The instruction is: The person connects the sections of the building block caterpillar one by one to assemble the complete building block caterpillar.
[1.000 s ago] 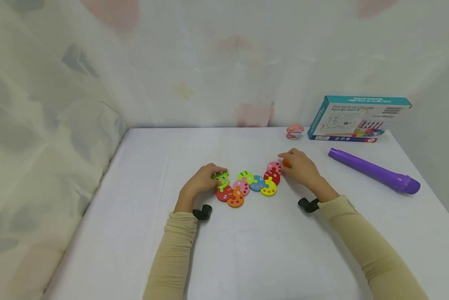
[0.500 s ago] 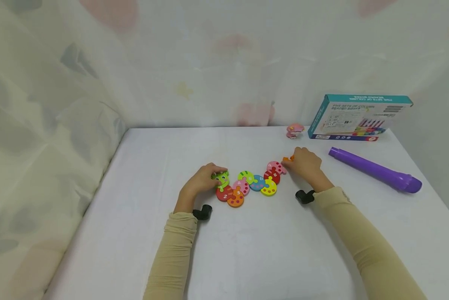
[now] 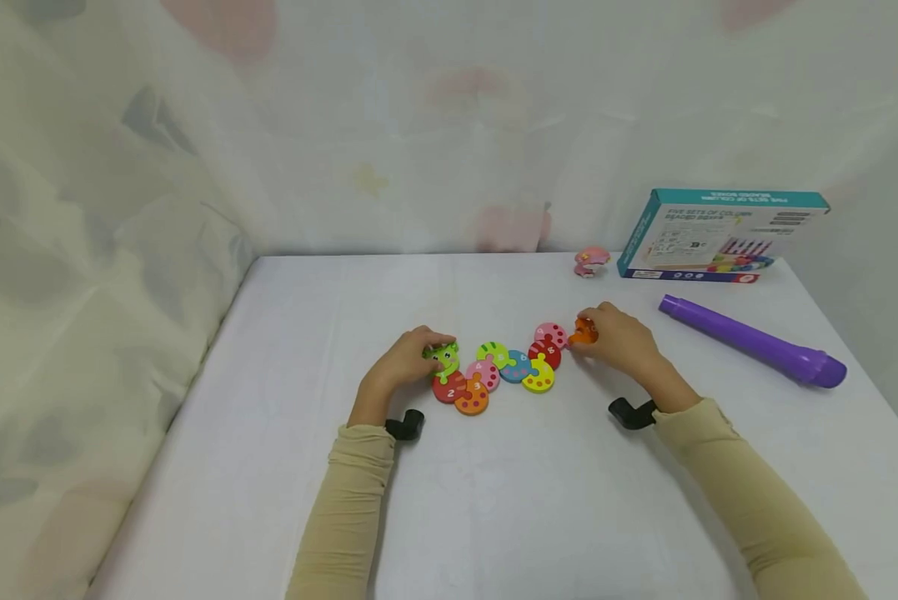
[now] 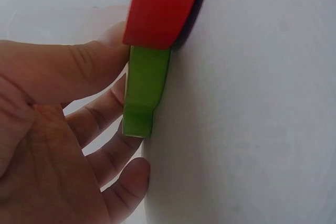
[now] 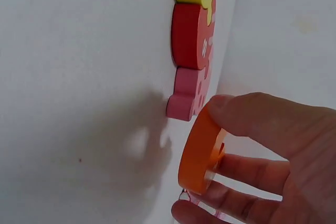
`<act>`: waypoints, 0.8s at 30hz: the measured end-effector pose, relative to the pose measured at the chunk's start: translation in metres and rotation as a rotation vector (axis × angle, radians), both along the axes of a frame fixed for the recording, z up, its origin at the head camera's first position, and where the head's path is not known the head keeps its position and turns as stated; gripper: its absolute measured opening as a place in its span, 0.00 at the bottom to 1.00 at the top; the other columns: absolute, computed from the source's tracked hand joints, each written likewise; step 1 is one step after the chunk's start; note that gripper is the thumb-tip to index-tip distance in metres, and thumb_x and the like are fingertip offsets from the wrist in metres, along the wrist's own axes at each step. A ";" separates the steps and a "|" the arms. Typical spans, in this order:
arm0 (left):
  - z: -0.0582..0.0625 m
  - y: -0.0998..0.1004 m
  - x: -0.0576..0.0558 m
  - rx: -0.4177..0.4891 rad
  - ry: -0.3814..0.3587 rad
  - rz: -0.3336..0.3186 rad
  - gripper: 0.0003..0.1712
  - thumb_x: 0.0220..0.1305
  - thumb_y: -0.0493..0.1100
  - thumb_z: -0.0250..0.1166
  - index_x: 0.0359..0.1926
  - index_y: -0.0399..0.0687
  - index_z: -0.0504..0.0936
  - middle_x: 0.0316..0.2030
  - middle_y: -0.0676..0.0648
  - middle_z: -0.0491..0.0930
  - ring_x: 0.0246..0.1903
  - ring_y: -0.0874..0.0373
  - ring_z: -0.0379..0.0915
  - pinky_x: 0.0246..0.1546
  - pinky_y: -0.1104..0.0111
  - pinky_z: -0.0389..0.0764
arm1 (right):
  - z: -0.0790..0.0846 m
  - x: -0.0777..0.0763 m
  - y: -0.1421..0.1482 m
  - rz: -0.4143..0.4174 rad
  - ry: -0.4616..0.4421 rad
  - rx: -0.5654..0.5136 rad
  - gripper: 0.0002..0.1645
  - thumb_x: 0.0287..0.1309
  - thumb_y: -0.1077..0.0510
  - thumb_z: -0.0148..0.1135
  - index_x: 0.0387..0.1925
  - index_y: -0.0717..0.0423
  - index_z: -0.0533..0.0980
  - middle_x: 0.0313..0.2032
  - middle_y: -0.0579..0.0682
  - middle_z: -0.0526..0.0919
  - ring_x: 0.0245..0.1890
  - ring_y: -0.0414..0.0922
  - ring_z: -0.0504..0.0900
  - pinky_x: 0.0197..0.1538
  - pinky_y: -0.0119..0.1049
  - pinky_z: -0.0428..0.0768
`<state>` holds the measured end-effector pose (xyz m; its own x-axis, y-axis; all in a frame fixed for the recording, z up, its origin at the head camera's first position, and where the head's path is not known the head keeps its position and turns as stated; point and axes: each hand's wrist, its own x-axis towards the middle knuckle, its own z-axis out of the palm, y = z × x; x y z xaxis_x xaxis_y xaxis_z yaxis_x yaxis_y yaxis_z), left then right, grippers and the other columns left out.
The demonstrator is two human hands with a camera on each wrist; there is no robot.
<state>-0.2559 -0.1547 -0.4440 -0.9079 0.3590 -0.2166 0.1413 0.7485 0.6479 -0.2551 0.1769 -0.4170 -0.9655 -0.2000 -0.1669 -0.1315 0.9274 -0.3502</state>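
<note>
A caterpillar puzzle of joined, numbered round pieces winds across the table. My left hand [image 3: 403, 358] holds its green smiling head piece [image 3: 444, 360], thumb and fingers at its edge; the red piece [image 4: 163, 9] adjoins it in the left wrist view. My right hand [image 3: 617, 337] pinches a loose orange puzzle piece [image 5: 199, 150] between thumb and fingers, tilted, beside the pink piece [image 3: 549, 335] at the chain's far right end. In the right wrist view the pink piece's knob [image 5: 181, 107] points toward the orange piece, with a small gap between them.
At the back right stands a teal-edged box [image 3: 719, 237], with a small pink figurine [image 3: 590, 262] to its left. A purple microphone-shaped toy [image 3: 752, 340] lies right of my right hand. A patterned curtain hangs behind the white table [image 3: 524, 500].
My right hand has turned the orange piece and shifted it slightly right and nearer to me, beside the pink piece. My left hand has stayed at the green head.
</note>
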 end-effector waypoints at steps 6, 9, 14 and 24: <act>0.000 -0.003 0.003 0.009 0.019 -0.014 0.25 0.57 0.35 0.63 0.57 0.50 0.76 0.45 0.46 0.72 0.45 0.53 0.67 0.49 0.61 0.71 | -0.003 0.007 -0.006 0.059 -0.008 -0.011 0.35 0.49 0.50 0.68 0.57 0.62 0.70 0.45 0.61 0.73 0.43 0.54 0.72 0.46 0.51 0.75; 0.000 -0.005 0.004 0.011 0.021 -0.011 0.25 0.57 0.34 0.63 0.57 0.50 0.76 0.44 0.47 0.72 0.44 0.53 0.67 0.47 0.62 0.71 | -0.005 0.008 -0.010 0.070 -0.007 -0.003 0.35 0.49 0.51 0.68 0.57 0.62 0.70 0.46 0.60 0.73 0.43 0.54 0.73 0.47 0.51 0.75; -0.001 -0.008 0.003 0.005 0.006 0.012 0.25 0.57 0.35 0.63 0.57 0.52 0.76 0.46 0.47 0.72 0.45 0.54 0.67 0.49 0.61 0.71 | -0.005 0.008 -0.017 0.075 0.020 0.017 0.36 0.48 0.51 0.68 0.58 0.63 0.70 0.46 0.61 0.73 0.43 0.55 0.73 0.47 0.52 0.75; -0.002 -0.009 0.001 -0.011 -0.002 0.002 0.25 0.57 0.35 0.63 0.57 0.52 0.76 0.46 0.48 0.72 0.45 0.55 0.67 0.49 0.63 0.72 | -0.007 0.007 -0.021 0.079 0.016 0.063 0.36 0.48 0.49 0.68 0.57 0.63 0.71 0.46 0.61 0.74 0.43 0.55 0.74 0.46 0.51 0.76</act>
<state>-0.2549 -0.1638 -0.4459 -0.9083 0.3547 -0.2219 0.1387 0.7556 0.6402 -0.2482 0.1563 -0.4241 -0.9497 -0.2653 -0.1662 -0.2104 0.9341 -0.2884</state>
